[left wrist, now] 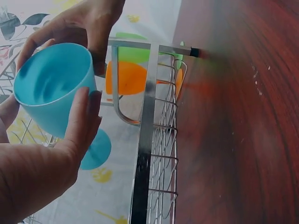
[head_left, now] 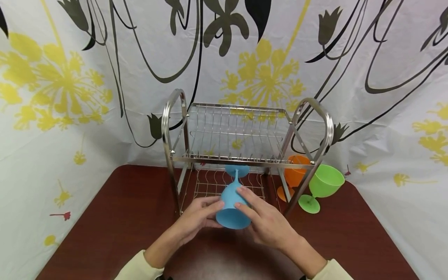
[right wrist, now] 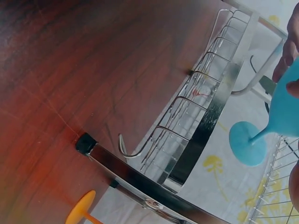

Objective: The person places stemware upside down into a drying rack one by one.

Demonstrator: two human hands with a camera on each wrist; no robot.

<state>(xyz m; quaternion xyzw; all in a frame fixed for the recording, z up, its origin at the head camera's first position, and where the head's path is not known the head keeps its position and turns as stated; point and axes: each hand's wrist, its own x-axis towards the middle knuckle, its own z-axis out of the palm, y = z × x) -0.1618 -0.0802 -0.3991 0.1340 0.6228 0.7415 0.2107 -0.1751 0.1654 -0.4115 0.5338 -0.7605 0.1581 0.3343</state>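
Note:
Both hands hold a blue plastic goblet (head_left: 231, 194) in front of the dish rack (head_left: 245, 162). Its foot points away toward the rack and its mouth faces down and toward me. On the bowl's left side, my left hand (head_left: 194, 219) grips it with thumb and fingers. The fingers of my right hand (head_left: 269, 221) lie around the right side of the bowl. In the left wrist view the goblet's hollow inside (left wrist: 53, 74) shows, with nothing in it. The right wrist view shows the foot (right wrist: 247, 143) near the rack's frame, apparently apart from it.
An orange goblet (head_left: 295, 171) and a green goblet (head_left: 325, 182) stand upright at the rack's right side, the orange one partly behind its leg. The two-tier metal rack has a wire upper shelf (head_left: 238, 134) and a lower one (head_left: 206, 188). A patterned sheet (head_left: 105, 147) hangs behind the dark red table (head_left: 133, 217).

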